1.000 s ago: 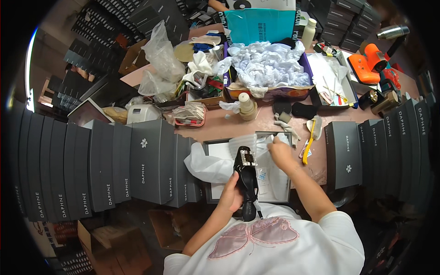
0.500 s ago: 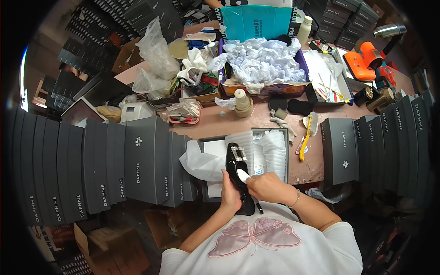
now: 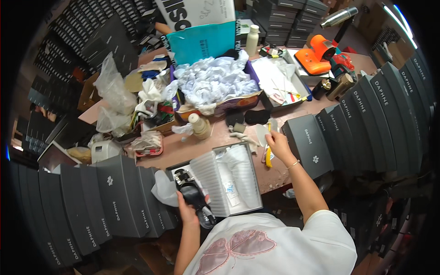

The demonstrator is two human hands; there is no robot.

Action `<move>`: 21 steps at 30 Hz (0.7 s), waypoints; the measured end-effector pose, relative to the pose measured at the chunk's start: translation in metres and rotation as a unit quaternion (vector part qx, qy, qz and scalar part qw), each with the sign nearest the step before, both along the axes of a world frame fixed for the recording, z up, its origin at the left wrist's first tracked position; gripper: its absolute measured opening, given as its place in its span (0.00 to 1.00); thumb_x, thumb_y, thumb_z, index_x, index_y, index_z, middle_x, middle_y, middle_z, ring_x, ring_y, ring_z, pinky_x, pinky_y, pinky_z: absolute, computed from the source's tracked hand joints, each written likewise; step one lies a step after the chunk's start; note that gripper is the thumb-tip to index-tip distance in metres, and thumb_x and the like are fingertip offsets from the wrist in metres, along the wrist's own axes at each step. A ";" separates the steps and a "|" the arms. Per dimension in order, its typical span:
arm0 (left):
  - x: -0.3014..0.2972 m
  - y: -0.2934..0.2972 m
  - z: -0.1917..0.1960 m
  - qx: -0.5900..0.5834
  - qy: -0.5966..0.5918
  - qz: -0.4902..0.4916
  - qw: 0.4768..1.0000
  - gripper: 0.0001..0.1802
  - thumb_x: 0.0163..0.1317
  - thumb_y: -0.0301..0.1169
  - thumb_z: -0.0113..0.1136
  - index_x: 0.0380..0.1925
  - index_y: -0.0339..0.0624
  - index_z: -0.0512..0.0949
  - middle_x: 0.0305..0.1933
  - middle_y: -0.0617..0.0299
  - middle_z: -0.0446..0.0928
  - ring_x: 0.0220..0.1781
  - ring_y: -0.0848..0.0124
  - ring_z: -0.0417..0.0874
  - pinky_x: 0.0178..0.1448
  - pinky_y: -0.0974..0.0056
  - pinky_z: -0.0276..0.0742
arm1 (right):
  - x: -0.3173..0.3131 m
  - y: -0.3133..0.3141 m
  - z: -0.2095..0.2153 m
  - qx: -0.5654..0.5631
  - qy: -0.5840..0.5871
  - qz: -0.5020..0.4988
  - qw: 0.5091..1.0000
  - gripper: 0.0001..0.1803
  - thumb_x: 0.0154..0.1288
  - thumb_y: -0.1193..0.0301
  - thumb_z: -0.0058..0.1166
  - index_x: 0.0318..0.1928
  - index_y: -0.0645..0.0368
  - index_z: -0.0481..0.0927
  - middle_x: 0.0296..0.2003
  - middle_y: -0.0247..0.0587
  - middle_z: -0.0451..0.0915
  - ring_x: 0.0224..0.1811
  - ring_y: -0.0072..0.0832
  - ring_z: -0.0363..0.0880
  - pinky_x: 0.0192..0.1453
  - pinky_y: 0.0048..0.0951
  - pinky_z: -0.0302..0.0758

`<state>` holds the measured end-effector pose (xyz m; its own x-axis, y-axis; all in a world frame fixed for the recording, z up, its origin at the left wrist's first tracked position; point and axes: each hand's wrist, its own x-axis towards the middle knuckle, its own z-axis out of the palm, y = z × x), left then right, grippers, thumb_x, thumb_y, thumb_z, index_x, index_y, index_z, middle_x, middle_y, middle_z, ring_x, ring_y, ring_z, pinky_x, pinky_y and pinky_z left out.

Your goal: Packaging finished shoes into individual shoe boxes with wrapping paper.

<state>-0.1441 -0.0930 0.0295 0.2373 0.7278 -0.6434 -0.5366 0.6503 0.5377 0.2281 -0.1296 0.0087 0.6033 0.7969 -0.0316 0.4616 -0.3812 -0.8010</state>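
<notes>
My left hand (image 3: 187, 212) is closed around a black shoe (image 3: 194, 196) with a glittering square buckle, its opening turned up and its heel end toward me. Farther right, over the table, my right hand (image 3: 280, 147) pinches a thin white oval pad (image 3: 261, 134). Just beneath that hand lies a yellow-handled brush (image 3: 268, 158), partly covered by it. Beside the shoe sits an open grey shoebox (image 3: 257, 185) holding white ribbed foam sleeves (image 3: 208, 183). White tissue paper (image 3: 165, 189) hangs over the box's left side.
Grey shoeboxes stand in rows at left (image 3: 120, 197) and right (image 3: 308, 143). Behind are a cream bottle (image 3: 200, 126), black round pads (image 3: 235, 118), a purple box (image 3: 251, 73) of crumpled white paper, a tray (image 3: 293, 101) and an orange device (image 3: 314, 59).
My right hand has moved from the shoe out to the right, by the brush, with the white pad. My left hand keeps the shoe, now turned to show its inside. The view has shifted.
</notes>
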 end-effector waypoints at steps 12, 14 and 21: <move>-0.047 0.054 -0.118 0.300 0.569 -0.080 0.761 0.22 0.65 0.27 0.53 0.59 0.37 0.67 0.60 0.50 0.70 0.58 0.61 0.73 0.56 0.62 0.72 | 0.102 -0.006 -0.056 -0.097 -0.065 0.059 0.991 0.12 0.59 0.68 0.57 0.37 0.66 0.77 0.28 0.55 0.80 0.32 0.53 0.78 0.39 0.43 0.75; -0.003 0.039 -0.062 0.385 0.562 -0.113 0.724 0.20 0.66 0.30 0.53 0.57 0.36 0.69 0.56 0.51 0.74 0.55 0.64 0.75 0.55 0.64 0.72 | 0.101 0.014 -0.047 -0.094 0.124 0.042 0.987 0.13 0.59 0.69 0.57 0.38 0.66 0.78 0.28 0.53 0.81 0.31 0.50 0.80 0.37 0.40 0.75; 0.078 -0.070 -0.118 0.190 0.239 -0.385 0.871 0.23 0.65 0.31 0.55 0.58 0.34 0.68 0.57 0.52 0.73 0.56 0.65 0.75 0.56 0.65 0.74 | -0.024 0.037 -0.001 0.015 -0.070 0.243 0.967 0.23 0.56 0.67 0.62 0.50 0.65 0.74 0.39 0.55 0.77 0.34 0.42 0.80 0.38 0.37 0.76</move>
<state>-0.0661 -0.1633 -0.0881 0.5203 0.6527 -0.5506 0.3250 0.4449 0.8345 0.2036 -0.0925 0.0076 0.1529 0.9869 0.0510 0.6855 -0.0688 -0.7248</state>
